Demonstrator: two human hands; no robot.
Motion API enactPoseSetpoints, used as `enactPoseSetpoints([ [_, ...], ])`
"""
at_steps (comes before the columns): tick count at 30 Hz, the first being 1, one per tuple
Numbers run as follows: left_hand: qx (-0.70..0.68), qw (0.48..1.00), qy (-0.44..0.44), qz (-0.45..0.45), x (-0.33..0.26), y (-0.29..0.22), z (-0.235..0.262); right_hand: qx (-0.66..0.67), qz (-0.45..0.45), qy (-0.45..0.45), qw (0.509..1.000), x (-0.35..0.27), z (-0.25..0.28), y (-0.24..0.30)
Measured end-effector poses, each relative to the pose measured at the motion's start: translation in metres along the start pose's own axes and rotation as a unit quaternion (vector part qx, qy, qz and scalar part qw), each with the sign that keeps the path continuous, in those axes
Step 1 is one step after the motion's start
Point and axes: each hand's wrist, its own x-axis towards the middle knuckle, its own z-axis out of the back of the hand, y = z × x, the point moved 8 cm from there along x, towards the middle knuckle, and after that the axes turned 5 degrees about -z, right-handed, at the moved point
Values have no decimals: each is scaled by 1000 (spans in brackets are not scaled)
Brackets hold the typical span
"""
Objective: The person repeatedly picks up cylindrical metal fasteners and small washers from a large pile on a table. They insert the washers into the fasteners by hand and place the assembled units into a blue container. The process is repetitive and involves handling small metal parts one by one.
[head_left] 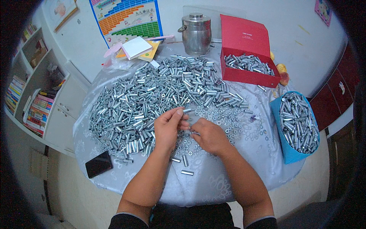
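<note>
My left hand (167, 128) pinches a short silver metal tube (187, 110) between thumb and fingers, its end pointing right. My right hand (210, 136) is closed just beside it, fingertips meeting the left hand's; what it holds is hidden, probably a small washer. Both hands hover over a round table (244, 168) with a pale patterned cloth. A large heap of silver tubes (152, 95) spreads across the left and far side. Small metal washers (238, 122) lie scattered to the right of my hands. A few loose tubes (187, 172) lie near the front.
A red open box (248, 74) with tubes stands at the back right. A blue bin (291, 152) full of tubes is on the right edge. A metal lidded pot (196, 33), paper pads (136, 47), a black phone (98, 164) front left. Bookshelves (34, 95) on the left.
</note>
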Motion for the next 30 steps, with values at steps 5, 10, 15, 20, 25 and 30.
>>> enactPoseSetpoints([
  [5, 9, 1000, -20, 0, 1, -1, 6, 5, -91, -22, 996, -7, 15, -16],
  [10, 5, 1000, -27, -4, 2, -2, 7, -35, -95, -80, 992, -9, 26, -25],
  [15, -5, 999, -35, -6, 2, -3, 7, -3, -69, -175, 982, -7, 35, -29],
  [20, -5, 999, -47, -8, 3, -5, 10, -18, -43, -214, 976, 8, 29, -34],
  [25, -5, 998, -55, -13, 3, -5, 12, -46, -83, -186, 978, 18, 27, -36],
  [30, -12, 998, -57, -14, 2, -4, 12, -70, -86, -160, 981, 21, 26, -29],
])
